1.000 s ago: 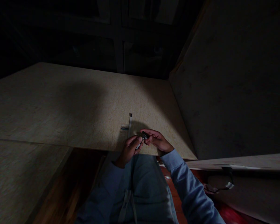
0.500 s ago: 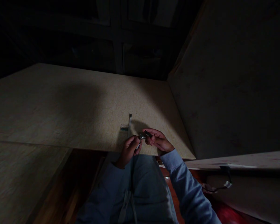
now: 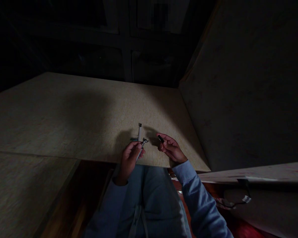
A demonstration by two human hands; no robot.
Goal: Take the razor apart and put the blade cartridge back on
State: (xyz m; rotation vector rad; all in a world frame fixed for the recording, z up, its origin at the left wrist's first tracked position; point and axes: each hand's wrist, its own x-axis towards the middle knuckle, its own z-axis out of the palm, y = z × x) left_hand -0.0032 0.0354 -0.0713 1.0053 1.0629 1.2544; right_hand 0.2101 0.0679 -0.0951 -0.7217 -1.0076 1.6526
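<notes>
My left hand (image 3: 130,159) is closed round the pale handle of a small tool with a shiny metal head (image 3: 145,140), which points up and to the right. The tool's exact kind is too small and dark to make out. In my right hand (image 3: 172,148) a short black stick-like piece (image 3: 161,138) is pinched between thumb and fingers, tilted up to the left. A gap separates the two pieces. Just beyond my left hand, a thin grey strip with a dark square end (image 3: 139,125) lies on the table, beside a small greenish piece (image 3: 133,139).
The pale table (image 3: 89,125) stretches away to the left, with a lower pale surface (image 3: 22,185) at the near left. A tall board (image 3: 245,92) rises along the right side. Below it hangs a dark cable with a white tag (image 3: 246,199). Dark cabinet panels stand behind.
My hands have moved apart. The left went left and down with the metal-headed tool, while the right kept the black piece slightly farther right. The view shifted a little.
</notes>
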